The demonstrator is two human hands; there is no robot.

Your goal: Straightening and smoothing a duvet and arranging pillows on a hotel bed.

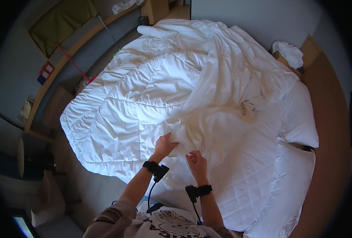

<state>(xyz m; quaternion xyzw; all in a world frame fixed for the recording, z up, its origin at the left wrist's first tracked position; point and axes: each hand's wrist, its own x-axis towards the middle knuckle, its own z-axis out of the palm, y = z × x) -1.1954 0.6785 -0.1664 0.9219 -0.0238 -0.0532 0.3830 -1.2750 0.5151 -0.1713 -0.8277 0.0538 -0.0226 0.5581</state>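
Note:
A white quilted duvet (144, 85) spreads over the left and middle of the bed. To its right lies a thinner, crumpled white cover (213, 127), probably a duvet cover, partly on top of the duvet. My left hand (166, 146) is closed on the near part of this cover, where a fold rises by the fingers. Just right of it and slightly nearer, my right hand (197, 162) has its fingers curled in a pinch against the same cloth. What lies between its fingertips is too small to see clearly. Each wrist wears a black strap with a small device.
Two white pillows (299, 115) (285, 190) lie at the right, against a brown headboard (334, 150). A white bundle (289, 53) rests on a bedside stand at the far right. Along the left wall runs a wooden shelf (65, 59), with a red-handled mop (75, 65) leaning there. A chair (49, 194) stands lower left.

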